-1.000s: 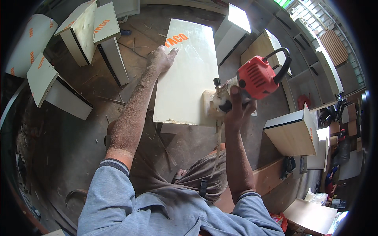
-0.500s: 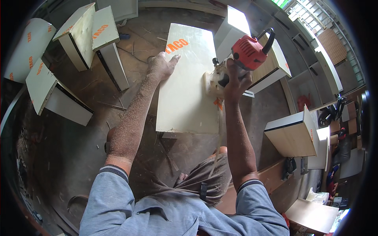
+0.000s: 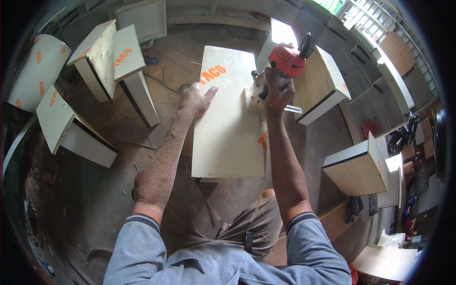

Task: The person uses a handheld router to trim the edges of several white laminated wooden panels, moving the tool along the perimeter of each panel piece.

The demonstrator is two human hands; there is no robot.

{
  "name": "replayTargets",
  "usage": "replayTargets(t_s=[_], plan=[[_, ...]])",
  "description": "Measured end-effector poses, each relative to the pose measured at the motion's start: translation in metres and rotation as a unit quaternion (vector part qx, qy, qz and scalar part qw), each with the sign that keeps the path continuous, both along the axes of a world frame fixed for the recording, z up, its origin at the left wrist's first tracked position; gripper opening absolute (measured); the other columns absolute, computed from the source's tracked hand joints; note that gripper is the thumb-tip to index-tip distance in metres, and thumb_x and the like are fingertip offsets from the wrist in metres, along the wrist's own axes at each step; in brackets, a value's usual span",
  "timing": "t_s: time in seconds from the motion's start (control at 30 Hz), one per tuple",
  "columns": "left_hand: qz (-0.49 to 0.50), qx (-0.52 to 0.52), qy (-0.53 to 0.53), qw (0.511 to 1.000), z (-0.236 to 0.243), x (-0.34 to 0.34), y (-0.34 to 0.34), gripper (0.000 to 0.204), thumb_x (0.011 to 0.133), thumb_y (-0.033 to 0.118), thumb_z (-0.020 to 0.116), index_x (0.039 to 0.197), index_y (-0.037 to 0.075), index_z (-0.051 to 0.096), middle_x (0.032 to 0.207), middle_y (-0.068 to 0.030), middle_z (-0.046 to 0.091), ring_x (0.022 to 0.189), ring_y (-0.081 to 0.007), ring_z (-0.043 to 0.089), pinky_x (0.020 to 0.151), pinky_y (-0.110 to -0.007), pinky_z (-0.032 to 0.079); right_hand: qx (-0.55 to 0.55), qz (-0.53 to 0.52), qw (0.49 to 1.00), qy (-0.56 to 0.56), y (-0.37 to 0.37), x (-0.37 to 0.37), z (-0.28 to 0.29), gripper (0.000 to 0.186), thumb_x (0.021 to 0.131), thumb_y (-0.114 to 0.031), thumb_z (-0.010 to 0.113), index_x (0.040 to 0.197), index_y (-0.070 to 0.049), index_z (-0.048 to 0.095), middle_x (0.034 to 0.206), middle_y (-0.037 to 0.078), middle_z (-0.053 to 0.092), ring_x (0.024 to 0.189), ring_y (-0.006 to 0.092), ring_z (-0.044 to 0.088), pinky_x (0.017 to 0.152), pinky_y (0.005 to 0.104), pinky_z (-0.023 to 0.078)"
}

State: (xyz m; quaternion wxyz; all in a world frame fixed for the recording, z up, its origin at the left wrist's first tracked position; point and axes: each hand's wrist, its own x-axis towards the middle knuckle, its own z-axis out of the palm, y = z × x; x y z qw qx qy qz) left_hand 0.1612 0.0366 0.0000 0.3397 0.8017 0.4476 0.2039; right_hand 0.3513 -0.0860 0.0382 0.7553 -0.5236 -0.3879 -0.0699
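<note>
A long white panel (image 3: pixel 228 137) with orange print lies lengthwise in front of me. My left hand (image 3: pixel 195 99) grips its left edge, thumb on the top face and the other fingers partly hidden along the side. Wood dust coats that hand and forearm. At the panel's right edge, my right hand (image 3: pixel 279 94) is wrapped round a trim router (image 3: pixel 288 61) with a red motor top. Its pale base (image 3: pixel 251 99) rests on the panel's face beside the edge. The cutter is hidden from view.
Several box-like white pieces stand around: a pair (image 3: pixel 128 52) at far left, one (image 3: pixel 71 123) nearer, one (image 3: pixel 320 80) close beyond the router, another (image 3: pixel 358 168) at right. A printed roll (image 3: pixel 42 71) lies at the left rim. Offcut strips and dust litter the floor (image 3: pixel 156 156).
The router has moved away from me along the panel's right edge, toward its far end. My left hand keeps its hold. The whole scene sits a little lower in the picture.
</note>
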Motion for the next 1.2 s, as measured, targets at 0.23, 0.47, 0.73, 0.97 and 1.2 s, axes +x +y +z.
replayTargets(t_s=[0.23,0.47,0.73,0.97,1.2], plan=[[0.017,0.042,0.037,0.998,0.005,0.004,0.004,0.077,0.087,0.061,0.059,0.123,-0.007,0.056,0.112,-0.0298,0.066,0.110,-0.0384,0.065,0.097,-0.045,0.049,0.000,-0.076,0.997,-0.017,0.004,-0.002,0.003,0.049,0.076,-0.027,0.083,0.110,0.001,0.063,0.092,0.010,0.070,0.081,0.0188,0.067,0.077,0.0329,0.052],[0.181,0.008,0.105,0.978,0.017,0.063,0.039,0.066,0.088,0.045,0.065,0.127,-0.005,0.049,0.124,-0.0206,0.058,0.109,-0.0303,0.065,0.090,-0.040,0.055,-0.048,-0.024,0.998,-0.018,0.009,-0.012,-0.003,0.047,0.079,-0.024,0.083,0.112,-0.002,0.058,0.089,0.004,0.064,0.076,0.0124,0.060,0.071,0.0287,0.049],[0.182,0.138,0.108,0.968,0.002,0.087,0.023,0.060,0.092,0.050,0.060,0.112,-0.006,0.055,0.110,-0.0210,0.062,0.097,-0.0306,0.068,0.082,-0.040,0.057,-0.035,-0.018,0.999,-0.020,0.008,0.000,-0.001,0.056,0.077,-0.018,0.084,0.122,-0.001,0.055,0.096,0.007,0.066,0.083,0.0161,0.063,0.078,0.0309,0.051],[0.172,0.139,0.137,0.966,0.005,0.082,0.023,0.060,0.093,0.050,0.057,0.110,-0.007,0.056,0.106,-0.0214,0.062,0.092,-0.0287,0.069,0.077,-0.037,0.058,-0.017,-0.015,0.999,-0.031,0.048,0.019,-0.004,0.055,0.082,-0.022,0.081,0.124,0.001,0.054,0.102,0.006,0.062,0.087,0.0137,0.059,0.080,0.0284,0.048],[0.159,0.157,0.149,0.963,0.006,0.080,0.021,0.065,0.094,0.052,0.055,0.111,-0.010,0.054,0.104,-0.0229,0.061,0.089,-0.0273,0.069,0.076,-0.037,0.058,0.003,-0.038,0.998,-0.039,0.095,0.049,-0.005,0.054,0.077,-0.021,0.084,0.117,0.002,0.057,0.100,0.009,0.066,0.085,0.0158,0.062,0.079,0.0302,0.051]])
